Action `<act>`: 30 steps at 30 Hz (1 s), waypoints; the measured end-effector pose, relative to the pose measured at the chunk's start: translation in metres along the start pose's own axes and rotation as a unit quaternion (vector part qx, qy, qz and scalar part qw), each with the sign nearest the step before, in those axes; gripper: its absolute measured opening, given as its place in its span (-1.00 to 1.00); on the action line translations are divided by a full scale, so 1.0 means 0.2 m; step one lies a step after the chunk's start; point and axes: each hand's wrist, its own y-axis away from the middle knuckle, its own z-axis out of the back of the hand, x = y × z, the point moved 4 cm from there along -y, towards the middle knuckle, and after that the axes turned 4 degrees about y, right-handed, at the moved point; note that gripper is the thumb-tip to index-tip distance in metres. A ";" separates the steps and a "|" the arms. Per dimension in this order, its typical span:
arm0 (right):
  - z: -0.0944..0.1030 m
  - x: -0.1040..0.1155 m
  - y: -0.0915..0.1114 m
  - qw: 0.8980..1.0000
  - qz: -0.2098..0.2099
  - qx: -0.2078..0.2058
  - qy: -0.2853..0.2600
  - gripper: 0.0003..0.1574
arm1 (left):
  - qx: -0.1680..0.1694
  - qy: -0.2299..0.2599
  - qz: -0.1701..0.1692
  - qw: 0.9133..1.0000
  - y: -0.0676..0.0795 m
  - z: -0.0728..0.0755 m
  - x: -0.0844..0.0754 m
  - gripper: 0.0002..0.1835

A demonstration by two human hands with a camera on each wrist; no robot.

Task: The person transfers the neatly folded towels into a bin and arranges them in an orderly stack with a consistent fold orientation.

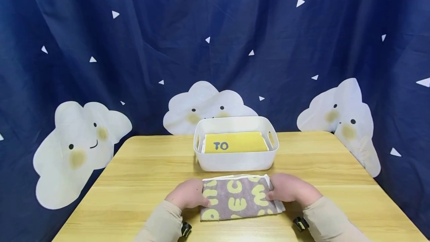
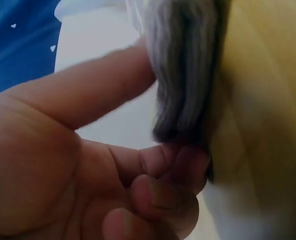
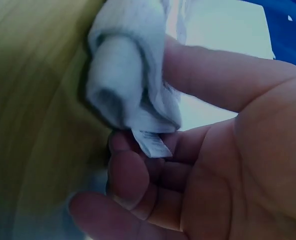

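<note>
A folded towel (image 1: 236, 199), mauve-grey with yellow letters and a white edge, lies in front of the white basket. My left hand (image 1: 190, 194) grips its left end, thumb over the top face. In the left wrist view the towel's layered folds (image 2: 188, 75) sit between thumb and fingers. At the opposite end, my right hand (image 1: 291, 189) pinches the towel with the thumb on top and fingers beneath. A rolled pale fold (image 3: 117, 80) and a small white label (image 3: 152, 144) show there in the right wrist view.
Behind the towel stands the white basket (image 1: 236, 162) with cut-out handles, holding a yellow folded cloth (image 1: 242, 141) marked "TO". Everything rests on a light wooden table (image 1: 144, 175). A dark blue curtain (image 1: 215, 59) with clouds and triangles hangs behind it.
</note>
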 end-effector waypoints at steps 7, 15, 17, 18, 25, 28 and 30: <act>-0.01 0.02 0.00 1.000 0.001 0.011 0.015 -0.63 | 0.010 -0.038 -0.013 0.999 0.00 -0.02 -0.03 -0.64; 0.01 0.01 0.01 0.998 0.050 0.016 0.020 -0.64 | 0.022 -0.068 -0.050 0.996 -0.01 0.00 0.00 -0.63; 0.02 0.02 0.02 0.997 0.069 0.014 0.014 -0.65 | 0.020 -0.065 -0.055 0.996 0.00 0.01 0.01 -0.65; 0.03 0.02 0.02 0.997 0.077 0.013 0.012 -0.65 | 0.019 -0.066 -0.060 0.996 0.00 0.03 0.01 -0.67; 0.14 0.05 0.05 0.993 0.116 -0.010 0.013 -0.63 | 0.002 -0.060 -0.083 0.995 0.06 0.15 -0.03 -0.75; 0.19 0.07 0.07 0.992 0.126 -0.021 0.012 -0.65 | -0.003 -0.055 -0.086 0.995 0.08 0.20 -0.06 -0.75; 0.23 0.08 0.09 0.991 0.130 -0.027 0.015 -0.66 | -0.008 -0.058 -0.091 0.994 0.10 0.23 -0.08 -0.74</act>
